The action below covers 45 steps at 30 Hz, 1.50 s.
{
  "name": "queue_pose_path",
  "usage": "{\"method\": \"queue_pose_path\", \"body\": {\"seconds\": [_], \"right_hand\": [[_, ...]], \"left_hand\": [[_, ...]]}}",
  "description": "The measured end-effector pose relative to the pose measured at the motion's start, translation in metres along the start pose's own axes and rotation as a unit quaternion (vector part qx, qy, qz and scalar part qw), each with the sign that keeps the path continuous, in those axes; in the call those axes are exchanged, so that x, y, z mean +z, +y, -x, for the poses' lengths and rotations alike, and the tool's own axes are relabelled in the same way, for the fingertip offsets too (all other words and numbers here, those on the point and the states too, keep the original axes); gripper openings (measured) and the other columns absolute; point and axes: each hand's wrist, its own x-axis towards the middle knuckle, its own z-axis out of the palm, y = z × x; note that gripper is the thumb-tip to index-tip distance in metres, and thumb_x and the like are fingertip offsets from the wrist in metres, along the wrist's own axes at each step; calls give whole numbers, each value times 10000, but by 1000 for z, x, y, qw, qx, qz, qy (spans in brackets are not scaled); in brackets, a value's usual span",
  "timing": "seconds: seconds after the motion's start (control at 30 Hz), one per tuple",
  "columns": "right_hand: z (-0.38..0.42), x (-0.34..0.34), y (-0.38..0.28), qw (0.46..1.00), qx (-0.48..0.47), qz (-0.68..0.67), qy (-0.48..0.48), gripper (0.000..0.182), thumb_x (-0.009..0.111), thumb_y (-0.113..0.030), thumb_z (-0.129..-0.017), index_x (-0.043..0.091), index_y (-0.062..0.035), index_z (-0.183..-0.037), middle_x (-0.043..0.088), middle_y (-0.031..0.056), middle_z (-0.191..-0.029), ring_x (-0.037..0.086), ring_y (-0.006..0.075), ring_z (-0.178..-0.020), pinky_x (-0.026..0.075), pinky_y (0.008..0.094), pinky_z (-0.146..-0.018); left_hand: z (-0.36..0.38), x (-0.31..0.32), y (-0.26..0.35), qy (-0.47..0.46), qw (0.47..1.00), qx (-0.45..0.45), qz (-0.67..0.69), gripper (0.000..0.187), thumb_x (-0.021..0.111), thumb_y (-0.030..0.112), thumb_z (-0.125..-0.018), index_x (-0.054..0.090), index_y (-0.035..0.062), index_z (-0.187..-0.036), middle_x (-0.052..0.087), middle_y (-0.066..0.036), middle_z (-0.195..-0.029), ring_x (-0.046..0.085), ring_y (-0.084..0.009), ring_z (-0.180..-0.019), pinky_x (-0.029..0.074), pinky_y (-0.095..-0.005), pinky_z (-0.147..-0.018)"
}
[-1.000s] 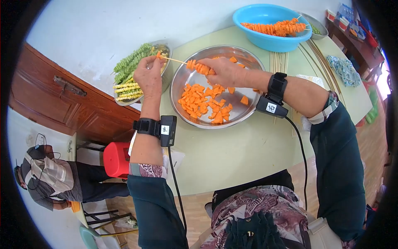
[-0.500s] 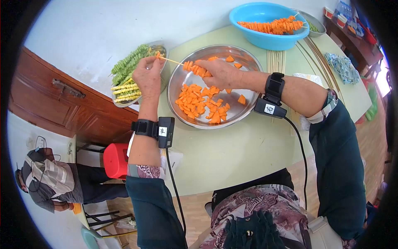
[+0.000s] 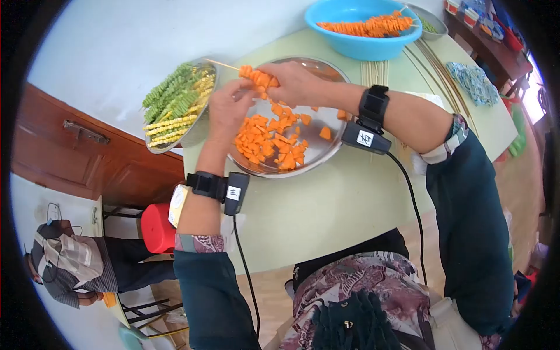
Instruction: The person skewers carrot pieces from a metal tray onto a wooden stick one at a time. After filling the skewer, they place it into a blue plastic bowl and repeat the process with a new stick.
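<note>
My right hand (image 3: 294,86) grips a bamboo skewer (image 3: 223,63) threaded with orange carrot slices (image 3: 249,74); its bare end points up and left. Just below the slices is my left hand (image 3: 229,109), fingers bent together at the carrot. What lies between those fingertips is hidden. Beneath both hands, a wide metal basin (image 3: 318,156) holds a heap of loose cut carrot pieces (image 3: 256,137), with a few strays toward its right side.
Left of the basin, a metal bowl (image 3: 198,129) carries green and yellow skewers (image 3: 175,96). A blue basin (image 3: 350,44) with finished carrot skewers (image 3: 367,26) stands behind. Bare sticks (image 3: 376,73) and a patterned cloth (image 3: 473,83) lie on the right. Another person (image 3: 76,256) stands far left.
My left hand has come off the skewer's tip and moved down and right to the carrot slices. My right hand has shifted up and left with the skewer, which now tilts the other way.
</note>
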Motion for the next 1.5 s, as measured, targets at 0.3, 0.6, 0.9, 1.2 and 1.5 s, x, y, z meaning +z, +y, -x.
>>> {"method": "queue_pose_path", "body": {"seconds": [0.3,0.6,0.9,1.2,1.5], "right_hand": [[-2,3,19,995,-13,100,4,388,582,-218,-693,540,-8,-1017,600,230,-778,578,401,-747,465,456,-675],[6,-9,-5,990,54,70,-113,470,560,-134,-726,459,-14,-1170,606,233,-828,592,379,-763,477,445,-691],[5,1,8,993,-18,86,-84,452,563,-127,-714,457,-1,-1135,589,230,-761,571,394,-727,455,470,-642],[8,-3,0,990,7,113,-87,419,541,-96,-713,458,-1,-1113,582,216,-710,576,385,-710,454,469,-591],[8,-1,5,986,4,142,-87,462,560,-98,-703,433,-14,-1139,580,201,-707,575,383,-705,451,460,-585]], "left_hand": [[6,-14,-8,-131,943,80,-296,207,637,90,-733,629,3,-921,635,-104,-838,611,-193,-763,490,-291,-692],[17,-28,23,-397,885,-19,-242,855,829,345,-472,493,53,-1201,388,-182,-1264,399,-328,-1164,349,-358,-973],[18,-16,3,-376,881,77,-275,717,818,120,-410,545,35,-1067,466,-166,-1135,447,-354,-1062,388,-380,-922],[19,-17,-1,-340,896,51,-282,506,747,5,-449,572,22,-924,487,-149,-983,494,-342,-943,427,-371,-824],[21,-18,-23,-285,913,103,-274,321,607,-72,-465,569,35,-765,461,-150,-797,497,-349,-767,411,-377,-669]]}}
